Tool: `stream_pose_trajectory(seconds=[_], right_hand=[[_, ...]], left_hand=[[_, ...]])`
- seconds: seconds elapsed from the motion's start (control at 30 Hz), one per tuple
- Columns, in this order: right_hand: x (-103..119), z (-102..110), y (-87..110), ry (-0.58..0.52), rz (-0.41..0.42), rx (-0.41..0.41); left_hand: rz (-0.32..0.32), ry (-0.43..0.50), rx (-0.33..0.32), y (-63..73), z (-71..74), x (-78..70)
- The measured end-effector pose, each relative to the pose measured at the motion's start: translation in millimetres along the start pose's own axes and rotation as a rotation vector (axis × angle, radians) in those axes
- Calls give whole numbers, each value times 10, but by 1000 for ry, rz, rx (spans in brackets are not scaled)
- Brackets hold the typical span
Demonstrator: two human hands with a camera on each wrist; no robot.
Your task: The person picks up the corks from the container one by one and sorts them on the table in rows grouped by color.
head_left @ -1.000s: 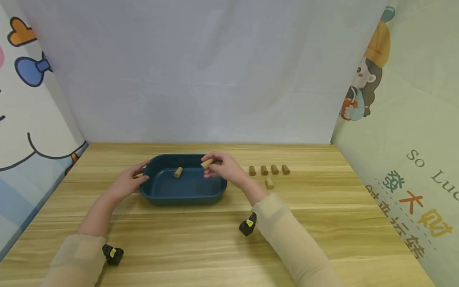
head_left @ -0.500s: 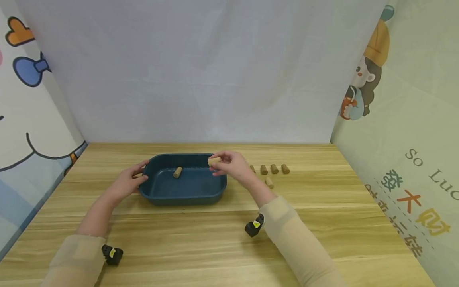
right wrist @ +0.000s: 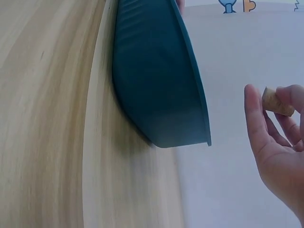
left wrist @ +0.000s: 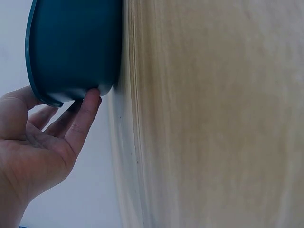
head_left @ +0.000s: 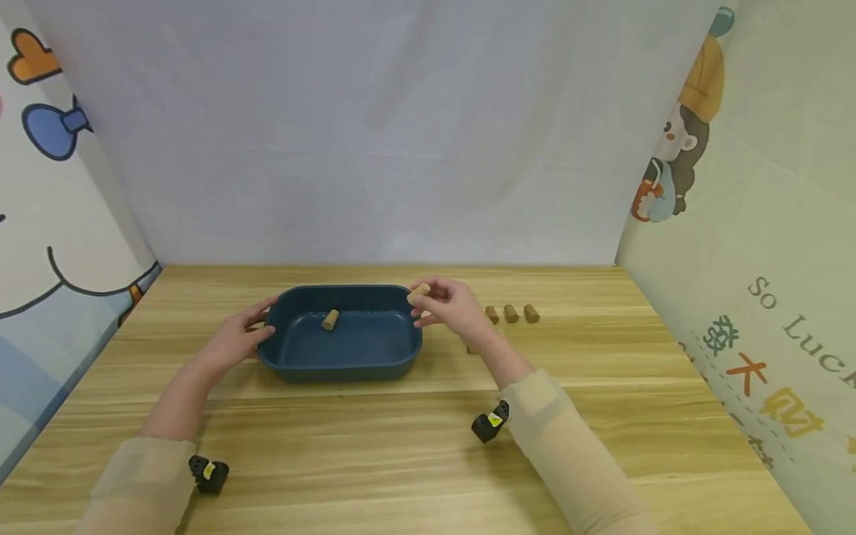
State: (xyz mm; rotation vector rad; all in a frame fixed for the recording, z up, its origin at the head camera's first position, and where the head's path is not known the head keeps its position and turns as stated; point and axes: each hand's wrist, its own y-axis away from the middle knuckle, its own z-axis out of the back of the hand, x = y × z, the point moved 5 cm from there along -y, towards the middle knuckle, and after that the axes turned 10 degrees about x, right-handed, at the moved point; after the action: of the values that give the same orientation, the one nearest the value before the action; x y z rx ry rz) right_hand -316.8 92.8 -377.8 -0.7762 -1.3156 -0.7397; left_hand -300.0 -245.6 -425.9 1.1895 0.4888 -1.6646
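Observation:
My right hand pinches a cork stopper between thumb and fingers, above the right end of a dark blue-green oval-cornered dish. In the right wrist view the cork is held up, apart from the rim. At the dish's left end, my left hand grips the rim, with the thumb over the edge and fingers against the outer wall. The left wrist view shows its fingertips touching that wall. Another cork lies inside the dish, towards the back left.
Right of the dish, several corks stand or lie in a row on the wooden table; the right hand and forearm hide others. A pale cloth backdrop hangs behind, with printed cloths at both sides.
My right hand has moved rightward from over the dish to its right end, still pinching the cork, which has turned. Hand and forearm now cover corks seen before. The left hand stays put.

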Motion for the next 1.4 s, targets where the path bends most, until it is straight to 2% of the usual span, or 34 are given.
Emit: stream_pose_trajectory(seconds=[0.1, 0.4, 0.77, 1.03, 1.27, 1.4], right_hand=[[37, 35, 38, 11, 15, 3], [104, 193, 169, 61, 49, -63], [180, 444, 404, 187, 50, -137], [162, 615, 576, 102, 22, -167], [60, 765, 702, 22, -21, -208], [14, 850, 767, 15, -34, -221]], left_hand=[[0, -1, -4, -4, 2, 9], [1, 2, -6, -8, 7, 24], [-5, 12, -6, -6, 5, 25], [-4, 34, 4, -9, 10, 27], [4, 20, 4, -16, 13, 28], [10, 12, 2, -11, 11, 29]])
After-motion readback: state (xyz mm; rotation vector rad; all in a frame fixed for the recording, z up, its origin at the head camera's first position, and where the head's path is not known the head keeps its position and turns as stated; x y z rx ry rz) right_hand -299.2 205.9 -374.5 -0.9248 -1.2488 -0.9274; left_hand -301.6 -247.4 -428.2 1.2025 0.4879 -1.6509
